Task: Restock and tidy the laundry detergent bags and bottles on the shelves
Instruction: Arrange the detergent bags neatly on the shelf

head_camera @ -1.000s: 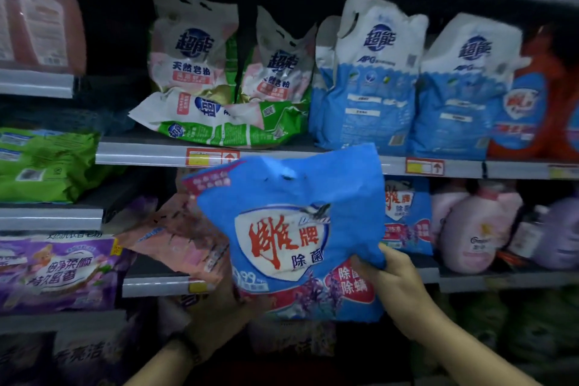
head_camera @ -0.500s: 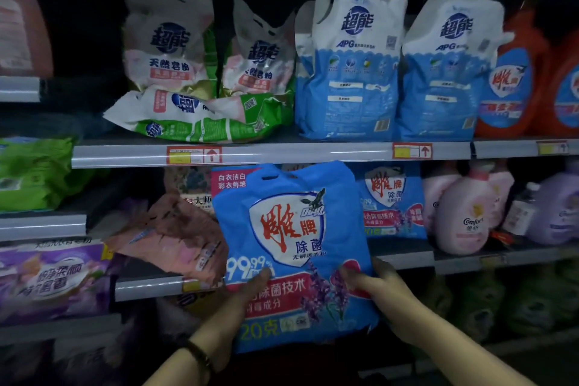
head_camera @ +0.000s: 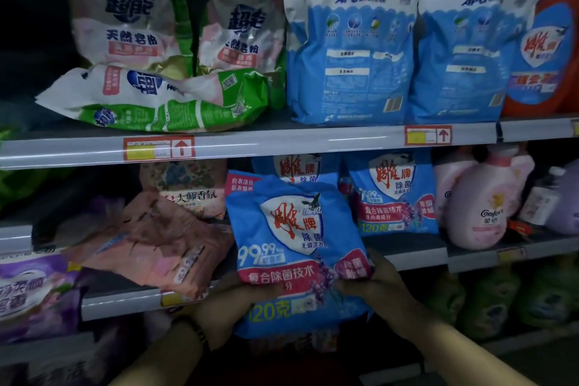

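A blue detergent bag (head_camera: 291, 229) with a red and white logo stands tilted at the front of the middle shelf (head_camera: 416, 255). My left hand (head_camera: 232, 301) grips its lower left edge and my right hand (head_camera: 379, 282) grips its lower right corner. Behind it stand two more blue bags (head_camera: 394, 194) of the same kind. A pink bag (head_camera: 156, 244) lies flat on the shelf to the left.
On the upper shelf (head_camera: 282, 141) are white-green bags (head_camera: 163, 100), one lying flat, two tall blue-white pouches (head_camera: 351, 50) and an orange bottle (head_camera: 545, 50). Pink softener bottles (head_camera: 479, 197) stand at the right. Purple bags (head_camera: 34, 291) sit lower left.
The blue bag has gone from held out in front of the shelves to standing on the middle shelf's front edge. Both hands now hold its lower part. The camera has moved closer.
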Motion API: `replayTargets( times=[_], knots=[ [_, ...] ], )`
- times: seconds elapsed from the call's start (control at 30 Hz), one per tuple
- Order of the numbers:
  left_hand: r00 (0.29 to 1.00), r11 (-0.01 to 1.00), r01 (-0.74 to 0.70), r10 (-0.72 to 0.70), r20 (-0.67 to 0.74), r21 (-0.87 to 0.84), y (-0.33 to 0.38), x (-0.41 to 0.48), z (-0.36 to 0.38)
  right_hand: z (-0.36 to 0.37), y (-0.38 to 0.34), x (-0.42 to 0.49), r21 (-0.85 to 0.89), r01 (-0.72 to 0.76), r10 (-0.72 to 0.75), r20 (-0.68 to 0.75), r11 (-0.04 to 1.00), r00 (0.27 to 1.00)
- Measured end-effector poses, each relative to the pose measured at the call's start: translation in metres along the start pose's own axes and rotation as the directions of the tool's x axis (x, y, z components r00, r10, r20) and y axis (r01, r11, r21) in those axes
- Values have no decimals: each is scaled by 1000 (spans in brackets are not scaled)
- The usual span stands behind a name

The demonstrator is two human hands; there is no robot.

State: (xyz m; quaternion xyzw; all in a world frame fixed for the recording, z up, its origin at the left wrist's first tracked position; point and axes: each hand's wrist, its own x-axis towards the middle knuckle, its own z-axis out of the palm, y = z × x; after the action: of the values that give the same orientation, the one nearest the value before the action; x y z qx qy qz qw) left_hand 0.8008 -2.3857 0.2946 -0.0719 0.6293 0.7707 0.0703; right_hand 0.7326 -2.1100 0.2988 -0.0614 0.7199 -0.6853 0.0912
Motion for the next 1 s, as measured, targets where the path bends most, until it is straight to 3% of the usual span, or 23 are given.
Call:
replayTargets(
  times=[0.3,0.5,0.57,0.63,0.73,0.8,0.87,1.0],
  knots=[
    [979,952,-195,204,-17,238,30,133,-16,-7,-2,114,-173,117,-142,-141,978,980],
    [897,828,-89,308,-317,554,23,197,-21,3,9,170,-421,69,-201,-278,905,939],
    [871,780,-24,324,-370,626,13,204,-25,12,18,171,-517,2,-218,-357,856,908],
    [868,767,-22,333,-369,641,7,205,-26,22,24,162,-655,-14,-344,-416,756,842],
    [868,759,-12,330,-370,651,11,201,-25,44,30,139,-832,51,-562,-326,552,761],
    [867,758,15,314,-386,652,15,200,-23,64,33,127,-876,93,-509,-185,473,841],
    [856,745,41,317,-408,666,16,197,-17,81,37,121,-899,95,-342,-64,428,938],
    [817,685,62,383,-432,726,18,193,-5,86,23,124,-901,17,-87,-23,434,996]
  ],
)
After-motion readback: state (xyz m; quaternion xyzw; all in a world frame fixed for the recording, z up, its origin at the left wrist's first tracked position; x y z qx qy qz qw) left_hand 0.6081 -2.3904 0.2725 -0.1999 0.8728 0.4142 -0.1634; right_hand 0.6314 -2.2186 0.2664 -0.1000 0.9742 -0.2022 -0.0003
